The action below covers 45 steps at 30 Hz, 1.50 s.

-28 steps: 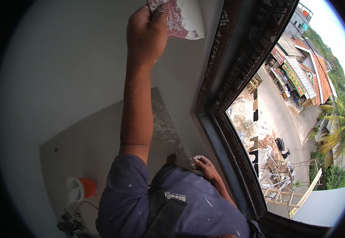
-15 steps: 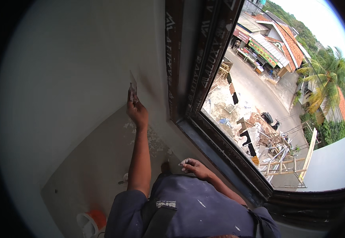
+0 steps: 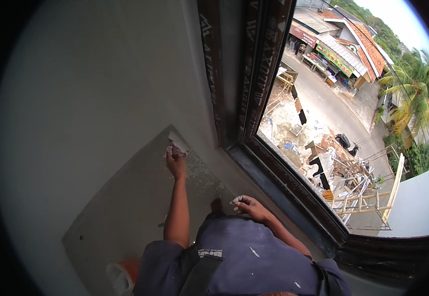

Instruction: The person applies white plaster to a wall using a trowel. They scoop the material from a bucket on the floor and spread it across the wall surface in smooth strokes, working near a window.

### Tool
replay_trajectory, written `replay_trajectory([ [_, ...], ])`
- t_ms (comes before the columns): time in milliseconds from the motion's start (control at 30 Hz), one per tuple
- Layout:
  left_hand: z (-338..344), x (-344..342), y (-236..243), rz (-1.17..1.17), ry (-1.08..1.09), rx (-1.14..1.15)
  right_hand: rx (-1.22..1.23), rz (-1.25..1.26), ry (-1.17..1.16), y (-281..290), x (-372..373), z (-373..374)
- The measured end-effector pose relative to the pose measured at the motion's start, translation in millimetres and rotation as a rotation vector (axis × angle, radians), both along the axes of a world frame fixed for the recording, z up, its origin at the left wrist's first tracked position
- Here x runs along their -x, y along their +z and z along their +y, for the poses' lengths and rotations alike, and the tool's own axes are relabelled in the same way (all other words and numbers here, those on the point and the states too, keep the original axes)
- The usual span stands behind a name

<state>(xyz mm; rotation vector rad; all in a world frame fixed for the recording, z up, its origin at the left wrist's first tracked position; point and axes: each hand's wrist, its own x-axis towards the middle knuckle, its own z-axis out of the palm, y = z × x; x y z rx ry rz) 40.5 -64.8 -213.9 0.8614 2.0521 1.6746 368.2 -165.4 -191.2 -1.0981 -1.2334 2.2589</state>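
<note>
My left hand (image 3: 175,160) grips a putty knife (image 3: 179,141) with a pale blade smeared white and reddish. It is held low beside the grey wall (image 3: 140,89), in the corner by the window frame. My right hand (image 3: 246,205) is at the front of my torso, to the right, with fingers curled and whitened at the tips; what they hold, if anything, I cannot make out.
A dark window frame (image 3: 244,113) with printed film runs up the right, its sill (image 3: 278,187) below. Outside lie a street, roofs, rubble and bamboo scaffolding. An orange-and-white bucket (image 3: 128,276) stands on the grey, flaked floor (image 3: 101,217) at lower left.
My left hand with the putty knife has come down from high on the wall toward the low corner. My view has shifted, showing more bucket-side floor and street. My right hand stays near my torso.
</note>
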Motion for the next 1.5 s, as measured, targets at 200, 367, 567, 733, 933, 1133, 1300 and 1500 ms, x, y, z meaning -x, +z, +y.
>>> replay_trajectory([
  [200, 62.7, 19.5, 67.0, -0.461, -0.238, 0.080, -0.022, -0.009, 0.014, 3.0, 0.9, 0.5],
  [367, 79.5, 19.4, 144.4, -0.303, -0.232, 0.005, -0.023, 0.012, -0.017, 4.5, 3.1, -1.8],
  [567, 64.2, 17.5, 249.4, -0.232, -0.319, -0.209, -0.025, 0.050, -0.031, 7.3, 4.1, -4.3],
  [733, 44.9, -2.4, 339.0, -0.114, -0.347, -0.442, -0.029, 0.067, -0.019, 10.0, -1.5, -11.6],
  [933, 7.7, -4.5, 384.8, 0.147, -0.264, -0.705, -0.032, 0.061, 0.005, 6.5, -1.3, -4.4],
  [1133, -25.9, -0.9, 315.9, 0.031, -0.214, -0.825, -0.011, 0.016, 0.014, -0.5, 3.4, -1.9],
  [1300, -12.4, 14.6, 246.5, 0.233, -0.075, -0.517, -0.012, 0.032, -0.004, -2.2, 4.1, -2.1],
  [1500, 40.3, 13.9, 190.9, 0.291, 0.060, -0.419, -0.025, -0.029, -0.009, 0.8, 5.3, -1.7],
])
